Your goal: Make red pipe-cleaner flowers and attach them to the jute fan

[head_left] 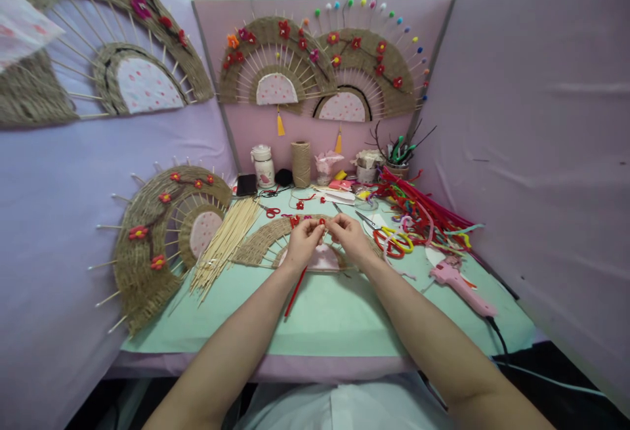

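Note:
Both hands meet over a twine-woven fan (263, 241) that lies on the table. My left hand (305, 241) pinches a red pipe cleaner (294, 293), whose straight tail hangs down below the wrist. A small curled red loop (322, 222) shows between the fingertips of the two hands. My right hand (348, 236) is closed at the fingertips against this loop. Beneath the hands, the fan's pale spotted centre (322, 259) is partly covered. Red flowers (294, 221) sit along the fan's upper edge, just behind my left hand.
Wooden sticks (226, 239) lie on the left. Red-handled scissors (388, 244), yellow-handled scissors (403, 239), a heap of pipe cleaners (413, 203) and a pink glue gun (462, 287) with its cord are on the right. A twine spool (301, 164) stands behind. Finished fans (275, 43) hang on the partitions.

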{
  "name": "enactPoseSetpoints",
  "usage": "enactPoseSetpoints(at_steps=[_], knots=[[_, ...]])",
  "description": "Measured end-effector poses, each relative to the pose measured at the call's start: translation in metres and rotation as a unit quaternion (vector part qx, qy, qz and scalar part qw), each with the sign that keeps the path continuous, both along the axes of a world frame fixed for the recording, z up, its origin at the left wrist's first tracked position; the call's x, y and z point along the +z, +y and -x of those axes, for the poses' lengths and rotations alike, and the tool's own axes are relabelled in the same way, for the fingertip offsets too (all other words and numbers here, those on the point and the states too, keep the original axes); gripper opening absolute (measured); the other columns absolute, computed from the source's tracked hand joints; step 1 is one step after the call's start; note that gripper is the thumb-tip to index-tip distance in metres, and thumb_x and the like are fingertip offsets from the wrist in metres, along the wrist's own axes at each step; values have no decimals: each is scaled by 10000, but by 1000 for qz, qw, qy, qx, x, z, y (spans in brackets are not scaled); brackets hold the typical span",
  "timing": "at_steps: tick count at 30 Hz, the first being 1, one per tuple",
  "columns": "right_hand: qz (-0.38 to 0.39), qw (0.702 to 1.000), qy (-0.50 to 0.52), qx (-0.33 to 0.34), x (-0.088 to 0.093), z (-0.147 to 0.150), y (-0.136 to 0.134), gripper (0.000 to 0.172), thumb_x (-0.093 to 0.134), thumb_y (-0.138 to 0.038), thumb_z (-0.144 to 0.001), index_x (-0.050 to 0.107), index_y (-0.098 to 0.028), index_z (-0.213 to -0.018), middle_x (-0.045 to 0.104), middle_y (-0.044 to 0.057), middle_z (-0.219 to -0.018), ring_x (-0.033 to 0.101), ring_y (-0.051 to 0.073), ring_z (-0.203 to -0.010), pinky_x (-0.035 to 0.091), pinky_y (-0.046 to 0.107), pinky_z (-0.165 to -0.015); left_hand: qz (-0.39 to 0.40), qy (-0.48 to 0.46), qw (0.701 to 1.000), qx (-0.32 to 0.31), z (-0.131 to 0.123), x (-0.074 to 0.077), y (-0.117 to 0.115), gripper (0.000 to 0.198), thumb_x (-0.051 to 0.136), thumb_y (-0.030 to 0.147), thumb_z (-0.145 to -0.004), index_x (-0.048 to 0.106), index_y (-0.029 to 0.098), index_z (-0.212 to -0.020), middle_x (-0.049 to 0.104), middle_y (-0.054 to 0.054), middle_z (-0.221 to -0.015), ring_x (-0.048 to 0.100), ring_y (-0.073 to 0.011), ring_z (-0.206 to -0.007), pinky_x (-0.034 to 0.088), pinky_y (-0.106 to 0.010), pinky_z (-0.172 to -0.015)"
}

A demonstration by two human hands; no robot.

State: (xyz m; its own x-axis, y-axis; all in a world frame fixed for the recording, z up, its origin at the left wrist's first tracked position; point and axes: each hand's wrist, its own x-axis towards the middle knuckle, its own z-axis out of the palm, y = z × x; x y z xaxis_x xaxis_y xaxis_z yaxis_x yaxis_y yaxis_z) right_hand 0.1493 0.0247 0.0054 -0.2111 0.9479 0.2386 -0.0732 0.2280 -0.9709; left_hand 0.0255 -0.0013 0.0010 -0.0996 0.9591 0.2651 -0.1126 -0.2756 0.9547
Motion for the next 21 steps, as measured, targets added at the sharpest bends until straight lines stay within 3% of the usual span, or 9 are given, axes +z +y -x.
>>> enactPoseSetpoints(at_steps=[5,10,21], knots=[[45,996,8,78,6,-8,5,307,527,-470,-744,571,-166,-739,524,-19,-598,393,84,-484,293,224,-459,58,-42,997,-12,3,2,3,327,673,411,-623,551,125,-725,514,43,-541,421,-46,-429,322,-193,-450],[-4,998,-53,36,10,-10,2,254,600,-414,-706,601,-166,-758,520,-36,-571,404,87,-511,308,220,-500,68,-43,997,-15,4,3,3,329,682,414,-615,561,122,-705,525,38,-549,424,-43,-424,334,-194,-452],[-48,995,-82,29,5,-12,6,286,597,-442,-711,578,-157,-691,523,-21,-603,419,96,-560,325,218,-521,97,-14,995,-29,5,-4,6,308,695,397,-597,617,125,-718,588,3,-579,487,-76,-468,365,-211,-484]])
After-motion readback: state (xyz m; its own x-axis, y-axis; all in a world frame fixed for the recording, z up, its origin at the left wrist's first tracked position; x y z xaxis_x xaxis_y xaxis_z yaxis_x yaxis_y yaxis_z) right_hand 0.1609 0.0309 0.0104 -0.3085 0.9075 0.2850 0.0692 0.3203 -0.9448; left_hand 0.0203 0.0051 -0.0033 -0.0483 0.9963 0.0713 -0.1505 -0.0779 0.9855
